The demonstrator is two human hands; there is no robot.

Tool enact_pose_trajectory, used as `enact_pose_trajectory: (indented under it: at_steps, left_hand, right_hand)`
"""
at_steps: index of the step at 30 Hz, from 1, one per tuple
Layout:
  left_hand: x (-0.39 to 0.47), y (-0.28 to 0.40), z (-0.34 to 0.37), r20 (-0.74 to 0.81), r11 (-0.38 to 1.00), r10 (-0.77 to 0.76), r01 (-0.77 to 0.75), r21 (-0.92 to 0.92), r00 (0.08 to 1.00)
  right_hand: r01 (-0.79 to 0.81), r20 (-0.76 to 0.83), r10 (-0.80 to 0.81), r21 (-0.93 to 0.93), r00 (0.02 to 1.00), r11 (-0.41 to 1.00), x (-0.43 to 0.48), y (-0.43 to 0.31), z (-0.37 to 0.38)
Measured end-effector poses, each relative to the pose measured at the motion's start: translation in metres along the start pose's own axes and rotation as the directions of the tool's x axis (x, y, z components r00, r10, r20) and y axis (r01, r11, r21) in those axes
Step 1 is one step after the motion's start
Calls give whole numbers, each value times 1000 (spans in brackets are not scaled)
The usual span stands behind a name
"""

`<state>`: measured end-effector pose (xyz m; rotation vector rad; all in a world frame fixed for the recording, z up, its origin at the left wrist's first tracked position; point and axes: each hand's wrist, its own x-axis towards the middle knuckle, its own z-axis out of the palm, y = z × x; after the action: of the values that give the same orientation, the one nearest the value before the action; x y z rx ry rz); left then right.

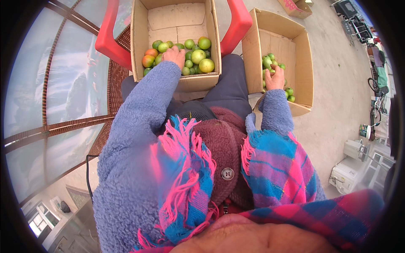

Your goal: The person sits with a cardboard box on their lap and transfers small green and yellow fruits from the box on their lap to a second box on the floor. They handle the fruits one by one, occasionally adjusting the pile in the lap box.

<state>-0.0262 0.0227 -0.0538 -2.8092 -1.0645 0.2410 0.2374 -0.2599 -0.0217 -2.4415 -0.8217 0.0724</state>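
My left hand [173, 56] reaches into the left cardboard box [179, 83], its fingertips down among the tomatoes. These range from small green ones to larger yellow-green ones such as this tomato [206, 65], and orange-red ones [148, 61] at the left side. In the right cardboard box [300, 71], my right hand [275, 77] is over a smaller group of green tomatoes [267, 62], thumb and fingers bent around a gap where green shows. Whether either hand grips a tomato is hard to tell. Several small green tomatoes [289, 94] lie right of my right wrist.
A red plastic chair [109, 38] holds the left box before my knees. The right box stands on the concrete floor [329, 79]. Left is a rattan-edged panel [76, 76]. Another carton [295, 8] sits at the top right. A fringed scarf [278, 164] hangs over my arms.
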Motion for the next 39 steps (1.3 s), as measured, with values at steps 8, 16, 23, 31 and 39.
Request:
enact_pose_trajectory:
  at_steps: [8, 16, 23, 31, 39]
  left_hand:
    - [13, 2, 3, 76, 996, 80, -76, -54, 994]
    - [8, -18, -17, 117, 952, 284, -266, -149, 952]
    - [10, -14, -10, 141, 968, 235, -218, -128, 962]
    - [-15, -30, -24, -88, 728, -32, -37, -685, 996]
    - [-52, 24, -65, 312, -258, 105, 329, -908, 944]
  right_hand:
    - [80, -61, -74, 100, 995, 992, -7, -19, 5]
    - [129, -61, -121, 145, 991, 981, -12, -31, 9]
    - [127, -104, -114, 128, 988, 984, -14, -37, 8]
    - [237, -202, -186, 268, 962, 934, -12, -78, -3]
    - [86, 329, -378, 646, 866, 759, -74, -174, 52]
